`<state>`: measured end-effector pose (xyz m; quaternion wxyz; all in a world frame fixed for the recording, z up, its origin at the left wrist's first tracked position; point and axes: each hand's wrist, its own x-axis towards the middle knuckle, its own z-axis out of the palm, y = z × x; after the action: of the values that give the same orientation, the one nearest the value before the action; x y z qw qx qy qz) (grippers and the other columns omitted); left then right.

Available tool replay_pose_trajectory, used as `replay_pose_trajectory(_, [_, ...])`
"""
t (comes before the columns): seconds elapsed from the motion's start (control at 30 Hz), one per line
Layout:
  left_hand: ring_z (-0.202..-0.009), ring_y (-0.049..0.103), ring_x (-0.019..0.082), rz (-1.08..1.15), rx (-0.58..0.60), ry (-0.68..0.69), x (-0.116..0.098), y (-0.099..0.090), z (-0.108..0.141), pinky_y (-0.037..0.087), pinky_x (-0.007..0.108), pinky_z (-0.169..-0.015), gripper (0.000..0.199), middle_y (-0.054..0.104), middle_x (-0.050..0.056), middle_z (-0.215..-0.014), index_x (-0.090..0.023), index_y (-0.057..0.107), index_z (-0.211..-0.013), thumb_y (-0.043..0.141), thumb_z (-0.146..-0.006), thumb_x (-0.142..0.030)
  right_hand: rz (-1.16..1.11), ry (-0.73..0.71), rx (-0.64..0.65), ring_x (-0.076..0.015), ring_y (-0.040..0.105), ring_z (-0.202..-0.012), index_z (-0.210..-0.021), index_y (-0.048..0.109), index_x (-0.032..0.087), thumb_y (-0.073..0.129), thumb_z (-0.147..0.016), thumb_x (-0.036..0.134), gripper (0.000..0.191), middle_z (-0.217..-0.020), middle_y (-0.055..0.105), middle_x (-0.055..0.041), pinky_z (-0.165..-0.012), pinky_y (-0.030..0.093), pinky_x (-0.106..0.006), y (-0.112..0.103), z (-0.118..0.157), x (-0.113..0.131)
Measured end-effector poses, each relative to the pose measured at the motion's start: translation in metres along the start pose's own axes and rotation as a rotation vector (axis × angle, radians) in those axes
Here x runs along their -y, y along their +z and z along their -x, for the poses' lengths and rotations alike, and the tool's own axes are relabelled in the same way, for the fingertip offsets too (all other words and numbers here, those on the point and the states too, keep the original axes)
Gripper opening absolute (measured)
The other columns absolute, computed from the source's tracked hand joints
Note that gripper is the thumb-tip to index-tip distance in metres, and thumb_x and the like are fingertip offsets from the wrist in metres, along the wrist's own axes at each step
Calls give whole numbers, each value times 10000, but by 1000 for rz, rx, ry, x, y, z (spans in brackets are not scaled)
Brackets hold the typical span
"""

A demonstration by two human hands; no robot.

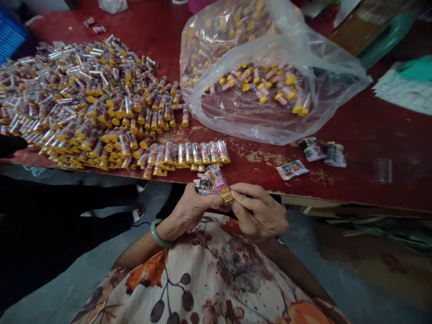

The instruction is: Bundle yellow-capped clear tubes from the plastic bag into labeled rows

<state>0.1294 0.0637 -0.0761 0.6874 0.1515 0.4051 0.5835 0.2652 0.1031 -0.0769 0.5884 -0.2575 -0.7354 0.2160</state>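
In front of my lap I hold a small clear tube with a pink and purple printed label inside and yellow at its lower end. My left hand, with a green bangle at the wrist, grips it from the left. Behind the tube, the same hand holds a bunch of printed labels, partly hidden. The fingertips of my right hand pinch the tube's lower right end. Just beyond my hands, a row of similar tubes with yellow caps lies along the table's front edge.
A large heap of capped tubes covers the left of the red table. An open clear plastic bag holds more tubes. Right of it lie several label bundles and one clear tube. Another person's dark-clothed legs stand at left.
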Motion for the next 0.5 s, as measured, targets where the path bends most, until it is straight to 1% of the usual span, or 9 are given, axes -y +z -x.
replay_pose_trajectory(0.17, [-607, 610, 101, -10, -27, -10, -2, -2, 0, 502, 225, -623, 250, 698, -11, -706, -155, 712, -752, 869, -569, -222, 14, -5, -7, -160, 679, -767, -963, 700, 204, 621, -758, -45, 332, -919, 699, -51, -636, 573, -263, 5, 2, -2])
replay_pose_trajectory(0.3, [-601, 630, 120, 2, -22, 1, -4, -3, 2, 516, 233, -608, 269, 701, 4, -699, -152, 718, -753, 872, -568, -272, 25, -14, 12, -162, 681, -770, -960, 699, 213, 624, -767, -28, 318, -923, 700, -50, -631, 575, -266, 10, 4, -4])
replay_pose_trajectory(0.5, [-584, 644, 132, 8, -55, 11, -3, -12, 1, 534, 244, -603, 274, 707, 19, -694, -144, 722, -748, 874, -563, -278, 32, -34, 20, -166, 682, -741, -949, 698, 209, 631, -759, -41, 321, -907, 703, -53, -613, 574, -272, 18, 4, -5])
